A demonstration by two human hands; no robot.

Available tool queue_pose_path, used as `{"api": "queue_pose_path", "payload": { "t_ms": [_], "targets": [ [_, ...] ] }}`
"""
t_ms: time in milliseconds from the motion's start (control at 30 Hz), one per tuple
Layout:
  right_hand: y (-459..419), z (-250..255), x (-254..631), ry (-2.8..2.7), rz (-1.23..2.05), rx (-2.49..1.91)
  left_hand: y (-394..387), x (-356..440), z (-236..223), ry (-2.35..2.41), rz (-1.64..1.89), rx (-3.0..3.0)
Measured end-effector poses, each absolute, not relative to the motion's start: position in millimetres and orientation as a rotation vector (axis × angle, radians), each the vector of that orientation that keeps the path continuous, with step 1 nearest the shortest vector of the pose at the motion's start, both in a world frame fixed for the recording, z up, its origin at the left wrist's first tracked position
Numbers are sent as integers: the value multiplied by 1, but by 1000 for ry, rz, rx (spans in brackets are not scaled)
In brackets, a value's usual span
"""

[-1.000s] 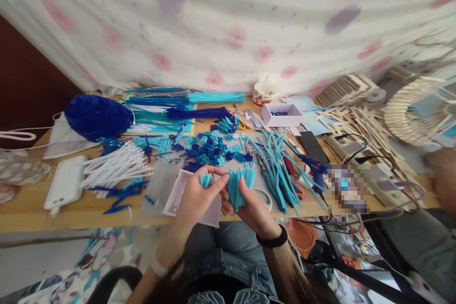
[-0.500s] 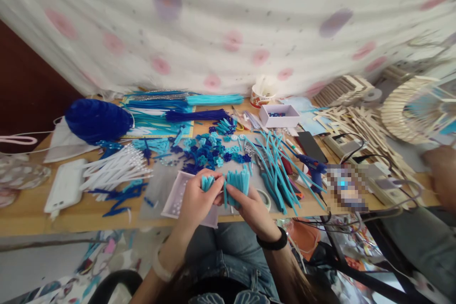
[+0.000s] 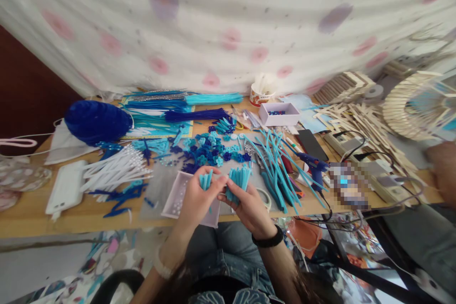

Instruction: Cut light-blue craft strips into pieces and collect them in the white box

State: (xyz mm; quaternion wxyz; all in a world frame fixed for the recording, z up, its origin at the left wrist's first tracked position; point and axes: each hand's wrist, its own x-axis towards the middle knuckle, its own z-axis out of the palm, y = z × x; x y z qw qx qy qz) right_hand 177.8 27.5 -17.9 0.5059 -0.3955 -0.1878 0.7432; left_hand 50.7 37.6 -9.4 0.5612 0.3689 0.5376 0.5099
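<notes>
Near the tabletop's (image 3: 89,218) six-o'clock edge, the left hand's (image 3: 194,204) grip is holding a small turquoise fuzzy-stem bundle (image 3: 205,181), the right hand's (image 3: 254,211) a thicker turquoise bundle (image 3: 239,181); shaped blue fuzzy flowers (image 3: 213,148) are lying toward twelve, seemingly uncut turquoise stems (image 3: 278,175) toward two.

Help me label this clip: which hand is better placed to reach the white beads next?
Probably the left hand: it hovers over the box with the beads and holds the smaller bunch. The right hand is farther off, holding the larger bundle.
</notes>
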Motion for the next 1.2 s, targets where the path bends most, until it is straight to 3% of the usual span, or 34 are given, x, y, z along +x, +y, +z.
{"api": "queue_pose_path", "payload": {
  "t_ms": [433,667,967,1200],
  "targets": [
    [29,-16,170,-339,1686,-954,41,51,-13,1177,1395,720],
    [33,-21,167,-203,1531,-987,43,50,-5,1161,1732,643],
    [27,-25,170,-661,1590,-957,35,58,-7,1170,1184,674],
    [27,-31,174,-745,1558,-992,39,58,-8,1184,1311,639]
  ]
}}
